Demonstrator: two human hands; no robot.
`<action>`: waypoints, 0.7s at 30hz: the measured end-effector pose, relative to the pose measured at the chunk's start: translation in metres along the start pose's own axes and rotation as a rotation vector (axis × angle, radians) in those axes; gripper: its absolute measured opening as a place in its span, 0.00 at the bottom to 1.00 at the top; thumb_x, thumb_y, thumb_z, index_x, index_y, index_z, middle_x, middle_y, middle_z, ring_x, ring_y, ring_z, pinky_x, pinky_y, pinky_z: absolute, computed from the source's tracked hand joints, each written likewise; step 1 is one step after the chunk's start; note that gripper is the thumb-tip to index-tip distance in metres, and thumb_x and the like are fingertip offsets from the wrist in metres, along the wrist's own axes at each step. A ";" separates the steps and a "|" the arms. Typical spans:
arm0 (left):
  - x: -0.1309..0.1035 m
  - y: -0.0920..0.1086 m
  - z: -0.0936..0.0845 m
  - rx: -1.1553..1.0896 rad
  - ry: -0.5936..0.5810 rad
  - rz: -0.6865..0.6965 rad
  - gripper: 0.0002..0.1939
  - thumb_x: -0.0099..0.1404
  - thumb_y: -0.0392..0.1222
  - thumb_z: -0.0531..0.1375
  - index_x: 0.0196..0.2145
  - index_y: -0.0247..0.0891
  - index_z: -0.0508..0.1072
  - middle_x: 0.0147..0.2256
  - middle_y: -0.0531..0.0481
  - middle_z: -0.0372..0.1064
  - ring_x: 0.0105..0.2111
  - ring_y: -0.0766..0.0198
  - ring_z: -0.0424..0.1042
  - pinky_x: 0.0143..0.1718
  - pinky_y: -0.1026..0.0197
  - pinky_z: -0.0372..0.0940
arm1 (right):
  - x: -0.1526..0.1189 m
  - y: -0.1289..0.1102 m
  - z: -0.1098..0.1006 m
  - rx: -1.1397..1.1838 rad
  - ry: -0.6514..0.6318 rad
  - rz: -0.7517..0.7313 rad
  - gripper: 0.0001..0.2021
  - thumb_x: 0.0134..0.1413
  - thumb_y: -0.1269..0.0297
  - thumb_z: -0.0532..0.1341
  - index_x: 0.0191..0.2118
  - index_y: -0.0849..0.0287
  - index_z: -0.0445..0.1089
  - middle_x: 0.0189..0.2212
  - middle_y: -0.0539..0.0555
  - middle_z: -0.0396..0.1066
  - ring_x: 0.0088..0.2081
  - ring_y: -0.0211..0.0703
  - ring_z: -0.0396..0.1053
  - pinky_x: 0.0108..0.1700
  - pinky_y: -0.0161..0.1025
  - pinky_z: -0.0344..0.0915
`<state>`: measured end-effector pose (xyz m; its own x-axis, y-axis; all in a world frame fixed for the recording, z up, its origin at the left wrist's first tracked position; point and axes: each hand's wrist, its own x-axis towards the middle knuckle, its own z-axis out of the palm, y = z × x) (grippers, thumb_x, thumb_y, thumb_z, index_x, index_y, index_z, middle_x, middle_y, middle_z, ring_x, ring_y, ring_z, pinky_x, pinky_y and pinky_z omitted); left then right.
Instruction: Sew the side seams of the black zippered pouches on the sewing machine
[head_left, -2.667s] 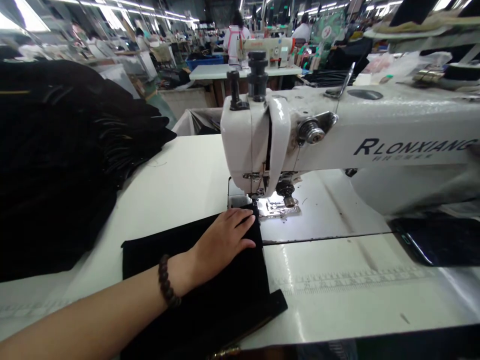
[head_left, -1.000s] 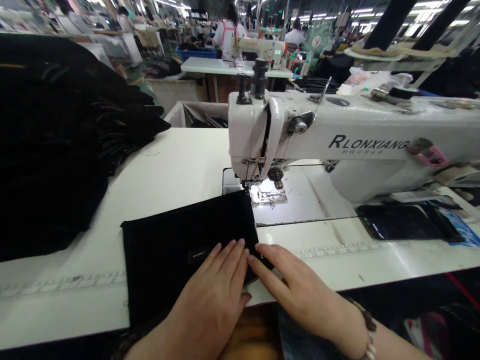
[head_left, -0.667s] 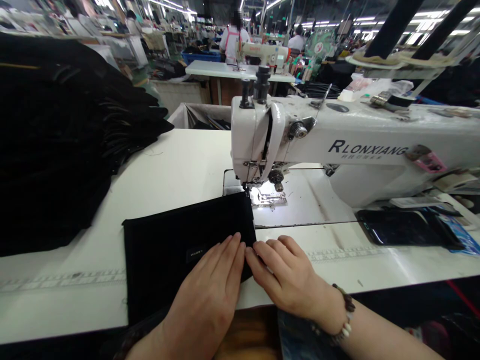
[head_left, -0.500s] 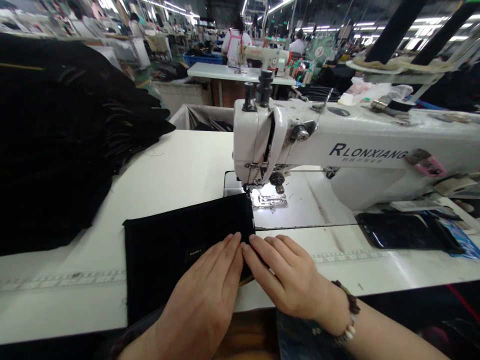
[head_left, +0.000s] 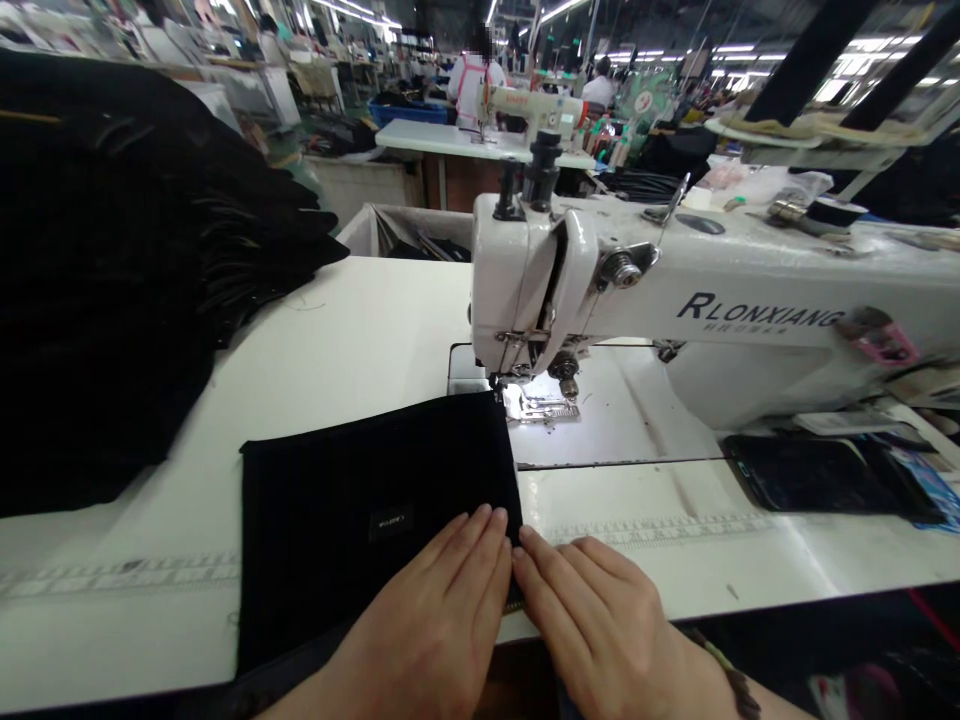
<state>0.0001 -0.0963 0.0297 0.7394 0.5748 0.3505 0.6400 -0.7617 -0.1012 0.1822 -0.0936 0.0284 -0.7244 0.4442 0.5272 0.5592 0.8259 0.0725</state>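
Observation:
A black fabric panel (head_left: 322, 520) with a dark label (head_left: 391, 522) lies on the sewing table. Its far right corner reaches the presser foot of the white sewing machine (head_left: 517, 290). My left hand (head_left: 442, 600) rests flat on the panel near its right edge, fingers stretched and close together. Beside it, my right hand (head_left: 607, 610) has its fingers extended, with the fingertips touching that same edge; its thumb is hidden. A short strip of zipper teeth (head_left: 514, 606) shows between the hands at the near edge.
A tall heap of black fabric pieces (head_left: 112, 280) covers the left of the table. A phone (head_left: 817, 475) lies at the right, under the machine arm. A printed measuring scale (head_left: 660, 528) runs along the table. Behind stand another sewing machine (head_left: 532, 105) and a person (head_left: 476, 80).
Both hands have slid nearer to me along the panel's right edge, uncovering more of it. The panel's corner remains at the presser foot. The whole view has shifted slightly.

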 end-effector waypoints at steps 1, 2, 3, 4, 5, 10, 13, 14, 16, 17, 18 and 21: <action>-0.001 -0.001 0.001 0.002 -0.017 0.029 0.19 0.62 0.28 0.42 0.43 0.27 0.70 0.45 0.41 0.69 0.46 0.58 0.67 0.47 0.59 0.60 | 0.000 -0.001 0.000 0.001 -0.019 0.008 0.17 0.54 0.82 0.43 0.38 0.74 0.69 0.35 0.65 0.73 0.35 0.47 0.70 0.32 0.40 0.64; -0.002 -0.002 0.002 0.007 -0.037 0.055 0.19 0.62 0.29 0.42 0.43 0.27 0.70 0.45 0.41 0.69 0.46 0.58 0.67 0.48 0.58 0.59 | 0.000 -0.001 0.001 0.002 -0.050 0.014 0.17 0.54 0.81 0.44 0.38 0.74 0.69 0.35 0.64 0.73 0.35 0.47 0.70 0.33 0.40 0.64; -0.003 -0.003 0.005 0.012 -0.055 0.070 0.19 0.62 0.29 0.43 0.43 0.27 0.70 0.45 0.41 0.69 0.46 0.57 0.66 0.48 0.58 0.58 | 0.000 -0.001 0.001 0.000 -0.084 0.023 0.17 0.54 0.81 0.44 0.39 0.73 0.69 0.36 0.64 0.73 0.36 0.46 0.70 0.34 0.40 0.64; -0.004 -0.005 0.009 0.012 -0.067 0.079 0.18 0.62 0.30 0.44 0.43 0.27 0.70 0.46 0.41 0.68 0.47 0.57 0.66 0.48 0.58 0.58 | 0.000 0.000 0.003 -0.002 -0.119 0.025 0.16 0.55 0.81 0.44 0.40 0.73 0.68 0.37 0.64 0.72 0.36 0.47 0.69 0.34 0.40 0.63; -0.004 -0.006 0.013 0.008 -0.072 0.080 0.18 0.61 0.31 0.44 0.43 0.27 0.70 0.46 0.40 0.68 0.47 0.57 0.65 0.49 0.57 0.57 | 0.000 0.001 0.004 -0.003 -0.148 0.024 0.16 0.54 0.80 0.45 0.41 0.74 0.68 0.37 0.65 0.72 0.37 0.47 0.69 0.34 0.41 0.63; 0.000 -0.018 0.035 0.006 -0.073 0.090 0.17 0.59 0.33 0.48 0.44 0.27 0.69 0.48 0.40 0.66 0.49 0.56 0.64 0.50 0.57 0.54 | 0.002 0.011 0.017 0.016 -0.244 0.005 0.14 0.51 0.80 0.48 0.39 0.74 0.68 0.34 0.65 0.71 0.32 0.48 0.67 0.29 0.41 0.59; 0.007 -0.028 0.039 0.019 -0.081 0.098 0.17 0.58 0.31 0.48 0.43 0.27 0.70 0.47 0.40 0.68 0.48 0.58 0.64 0.50 0.59 0.55 | 0.010 0.020 0.023 0.011 -0.335 0.002 0.11 0.49 0.79 0.49 0.34 0.69 0.68 0.30 0.61 0.70 0.28 0.45 0.64 0.27 0.41 0.55; 0.009 -0.032 0.039 0.023 -0.084 0.100 0.17 0.58 0.31 0.48 0.43 0.27 0.69 0.47 0.40 0.68 0.48 0.58 0.64 0.50 0.59 0.55 | 0.014 0.024 0.024 0.001 -0.351 -0.008 0.10 0.49 0.79 0.50 0.33 0.67 0.67 0.29 0.60 0.69 0.26 0.44 0.62 0.26 0.40 0.54; 0.015 -0.039 0.039 0.026 -0.087 0.105 0.17 0.58 0.30 0.48 0.43 0.26 0.69 0.47 0.40 0.68 0.49 0.59 0.64 0.50 0.59 0.55 | 0.022 0.031 0.026 -0.022 -0.372 -0.034 0.09 0.50 0.79 0.50 0.31 0.66 0.66 0.27 0.58 0.68 0.25 0.43 0.59 0.25 0.40 0.51; 0.017 -0.043 0.039 0.022 -0.083 0.109 0.17 0.58 0.29 0.48 0.43 0.26 0.69 0.46 0.39 0.67 0.48 0.59 0.64 0.50 0.59 0.55 | 0.025 0.035 0.027 -0.031 -0.378 -0.046 0.08 0.50 0.79 0.50 0.31 0.65 0.66 0.26 0.57 0.67 0.24 0.42 0.58 0.25 0.40 0.50; 0.019 -0.047 0.040 0.014 -0.082 0.115 0.17 0.58 0.29 0.48 0.43 0.26 0.69 0.46 0.39 0.68 0.48 0.58 0.65 0.50 0.59 0.56 | 0.029 0.039 0.028 -0.035 -0.382 -0.056 0.08 0.50 0.79 0.51 0.30 0.64 0.65 0.24 0.56 0.66 0.23 0.42 0.57 0.24 0.40 0.49; 0.026 -0.058 0.043 -0.016 -0.104 0.133 0.17 0.59 0.29 0.47 0.43 0.26 0.69 0.46 0.40 0.68 0.48 0.59 0.65 0.49 0.60 0.57 | 0.036 0.050 0.032 -0.038 -0.400 -0.072 0.08 0.51 0.78 0.50 0.29 0.63 0.64 0.22 0.53 0.63 0.22 0.42 0.54 0.24 0.39 0.46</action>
<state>-0.0090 -0.0242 0.0045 0.8354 0.4959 0.2371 0.5324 -0.8372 -0.1249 0.1710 -0.0250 0.0241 -0.8579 0.4916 0.1493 0.5100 0.8499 0.1326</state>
